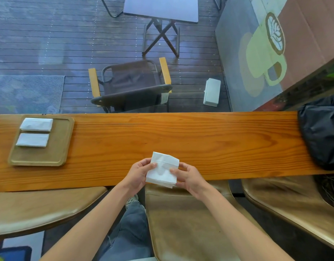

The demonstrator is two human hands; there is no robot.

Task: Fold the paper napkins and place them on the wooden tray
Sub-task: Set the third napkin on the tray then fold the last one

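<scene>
Holding one paper napkin point(162, 169) over the near edge of the wooden counter point(181, 136).
Left hand point(138, 175) and right hand point(188, 177) each pinching a side, thumbs on top, fingers curled under. Two folded napkins point(35, 132) lying on the wooden tray point(55, 147), far off to the left.

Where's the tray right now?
Head view, far left on the counter: the tray holds two folded napkins, well left of both hands.
</scene>
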